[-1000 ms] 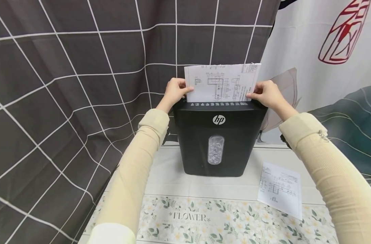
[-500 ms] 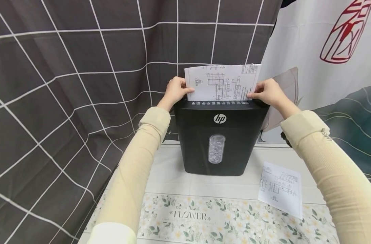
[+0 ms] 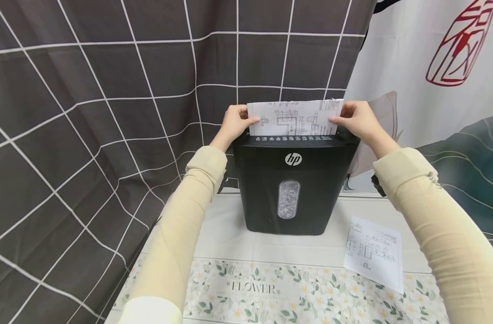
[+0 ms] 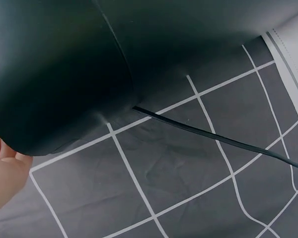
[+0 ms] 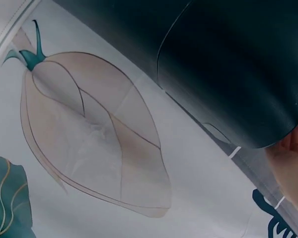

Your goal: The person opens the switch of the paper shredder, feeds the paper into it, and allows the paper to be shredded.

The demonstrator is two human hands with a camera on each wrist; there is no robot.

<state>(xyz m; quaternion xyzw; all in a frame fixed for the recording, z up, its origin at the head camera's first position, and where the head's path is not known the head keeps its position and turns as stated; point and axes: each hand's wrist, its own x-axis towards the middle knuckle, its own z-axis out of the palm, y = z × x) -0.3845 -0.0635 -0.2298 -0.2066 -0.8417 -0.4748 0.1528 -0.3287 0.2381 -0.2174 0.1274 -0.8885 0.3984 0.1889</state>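
Observation:
A white sheet of paper [image 3: 291, 118] with printed technical drawings stands upright in the top slot of a black HP paper shredder [image 3: 262, 189]. My left hand [image 3: 234, 123] pinches the sheet's left edge just above the slot. At the right edge, the thumb and fingers of my right hand [image 3: 357, 119] pinch the paper too. The sheet's lower part is hidden inside the shredder. Through the window [image 3: 288, 200] in its front, paper shreds show. Both wrist views catch the shredder's dark sides, with only part of the left hand [image 4: 10, 173] and right hand [image 5: 290, 166] visible.
Another printed sheet [image 3: 373, 254] lies on the table to the right of the shredder, partly over the floral tablecloth [image 3: 250, 310]. A black cord [image 4: 213, 136] runs from the shredder. Behind hangs a dark gridded curtain [image 3: 157, 67], with a white patterned cloth [image 3: 408, 58] at right.
The upright sheet has sunk lower into the slot, its top edge dropping within the last half second. Both hands stay at its sides, the right slightly higher up the paper's edge.

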